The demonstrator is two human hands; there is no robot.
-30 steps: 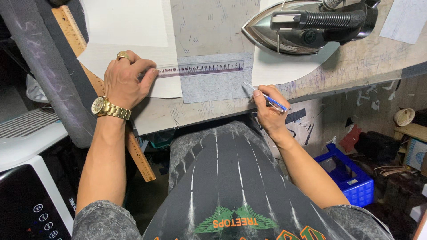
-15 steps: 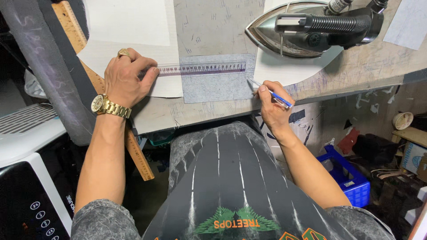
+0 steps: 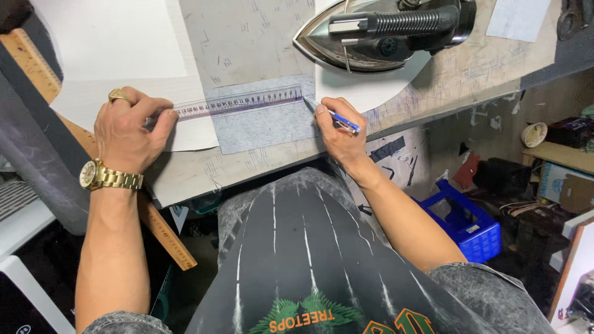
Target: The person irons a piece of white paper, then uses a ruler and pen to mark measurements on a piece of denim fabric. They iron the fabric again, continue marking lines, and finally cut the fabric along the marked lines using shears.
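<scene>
At the far left, a long wooden ruler (image 3: pixel 37 68) lies slanted over the left edge of the work table (image 3: pixel 260 37) and runs down past its front edge. Beside it the left hand (image 3: pixel 127 133) is pressed flat, fingers together, on the left end of a clear plastic ruler (image 3: pixel 238 102); it wears a gold ring and a gold watch (image 3: pixel 102 176). This hand grips nothing, it only holds the ruler down on a white sheet (image 3: pixel 111 43) near the front edge.

The clear ruler goes to the right across a grey rectangular piece of fabric (image 3: pixel 266 120), which lies close to the front edge of the table, about in the middle. At the right end of the ruler, the right hand (image 3: pixel 340 133) pinches a blue pen (image 3: pixel 337 115) between thumb and first fingers, closed tight around it. The tip of the pen seems to touch the upper right corner of the grey piece, just at the ruler's edge.

I judge that the step in hand is the drawing of a straight line along the ruler. The next move would need the left hand to keep firm pressure, and the pen to stay against the edge.

Behind the right hand, a heavy iron (image 3: pixel 383 31) rests on a white pad at the back of the table. Far right, below the table, stands a blue crate (image 3: pixel 470 226).
</scene>
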